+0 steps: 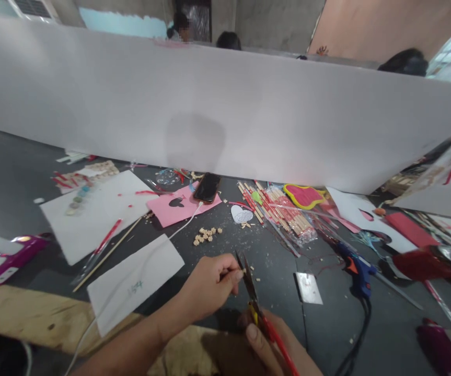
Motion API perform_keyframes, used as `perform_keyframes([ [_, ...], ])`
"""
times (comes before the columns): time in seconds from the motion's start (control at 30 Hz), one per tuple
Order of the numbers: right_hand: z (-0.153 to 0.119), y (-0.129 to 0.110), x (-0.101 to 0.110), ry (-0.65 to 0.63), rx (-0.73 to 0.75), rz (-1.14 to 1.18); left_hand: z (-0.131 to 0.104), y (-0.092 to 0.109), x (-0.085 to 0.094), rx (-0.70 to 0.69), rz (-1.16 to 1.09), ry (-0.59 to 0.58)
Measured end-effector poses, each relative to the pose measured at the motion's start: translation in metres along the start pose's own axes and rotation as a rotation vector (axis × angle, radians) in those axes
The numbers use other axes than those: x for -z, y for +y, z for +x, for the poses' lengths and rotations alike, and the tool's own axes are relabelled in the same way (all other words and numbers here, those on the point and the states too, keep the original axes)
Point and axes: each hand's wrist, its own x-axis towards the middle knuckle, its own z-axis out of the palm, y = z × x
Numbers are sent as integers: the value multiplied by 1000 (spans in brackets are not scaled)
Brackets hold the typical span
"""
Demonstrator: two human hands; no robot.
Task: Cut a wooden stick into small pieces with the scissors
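My left hand (211, 282) is closed in a pinch, with a tiny pale piece, perhaps wood, at its fingertips. My right hand (274, 342) grips scissors (253, 292) with red and yellow handles. Their blades point away from me and stand slightly apart, right beside the pinched fingertips. Beyond my left hand lies a small heap of pale cut pieces (207, 236). A white paper heart (241, 214) with dark markings rests farther back, and small crumbs are scattered near it.
A white board (209, 104) stands upright across the back. A phone (207, 187) lies on pink paper (166, 209), with a cable running left over white paper (135, 282). Right of centre are bundled sticks (288, 209), a blue glue gun (356, 269) and a small white square (309, 288).
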Motion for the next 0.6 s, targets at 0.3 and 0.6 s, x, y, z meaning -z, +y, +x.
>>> perform_keyframes([
  [0.3,23,41,21,306,138,-519,1,0,18,34,-208,84],
  [0.6,28,55,44,510,169,-933,-6,-11,5,70,-352,15],
])
